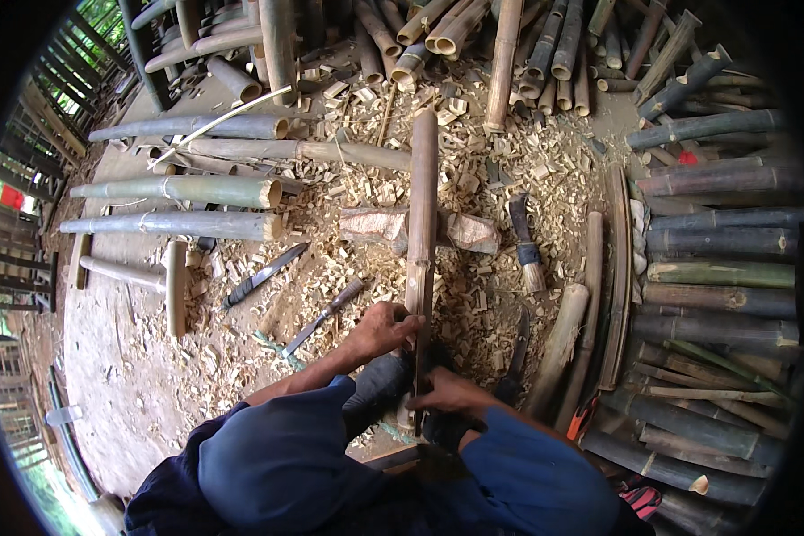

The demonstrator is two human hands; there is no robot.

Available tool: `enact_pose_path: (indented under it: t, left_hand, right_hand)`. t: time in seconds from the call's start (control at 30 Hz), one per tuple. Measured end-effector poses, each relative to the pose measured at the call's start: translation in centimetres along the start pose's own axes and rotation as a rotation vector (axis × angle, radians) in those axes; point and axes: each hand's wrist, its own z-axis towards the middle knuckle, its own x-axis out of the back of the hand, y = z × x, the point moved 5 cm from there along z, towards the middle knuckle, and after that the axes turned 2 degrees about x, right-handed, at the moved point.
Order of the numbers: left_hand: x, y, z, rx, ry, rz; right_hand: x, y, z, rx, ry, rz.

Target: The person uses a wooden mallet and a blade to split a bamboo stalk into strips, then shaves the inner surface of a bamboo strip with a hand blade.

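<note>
A long brown length of bamboo (422, 196) lies lengthwise in front of me, its near end between my legs. Farther out it crosses over a rough, chopped wooden block (375, 227). My left hand (384, 330) is closed at the bamboo's left edge, fingers curled against it. Closer to my body, my right hand (451, 393) grips the bamboo from the right near its lower end; some of its fingers are hidden. Left of the bamboo lie a knife with a wooden handle (323, 316) and a dark-handled knife (266, 275). To the right rests a heavy chopping knife (525, 243).
Wood chips (482, 304) cover the ground around the block. Bamboo poles (179, 189) lie at the left, beside a low wooden frame (176, 288). Stacked bamboo (719, 299) fills the right side, with more culms (447, 31) at the back. Long split pieces (616, 277) lie right of the chips.
</note>
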Motion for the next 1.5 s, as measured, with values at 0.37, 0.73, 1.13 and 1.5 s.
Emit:
enact_pose_path:
  t: [0.37,0.73,1.13,1.5]
  left_hand:
    - [-6.9,-3.4,1.3,0.207,0.005,-0.988]
    - [-5.6,0.1,-2.2,0.147,0.003,-1.053]
    - [-4.2,3.4,1.1,0.113,0.081,-1.121]
    - [-2.9,6.8,-2.3,0.088,0.082,-1.156]
  right_hand:
    - [-0.8,-1.0,-1.5,0.033,-0.223,0.381]
    - [-2.1,-3.6,-1.3,0.144,-0.356,0.233]
    - [-1.6,-3.1,-2.2,0.202,-0.437,0.265]
    - [-1.2,-7.8,-4.5,0.421,-0.469,0.300]
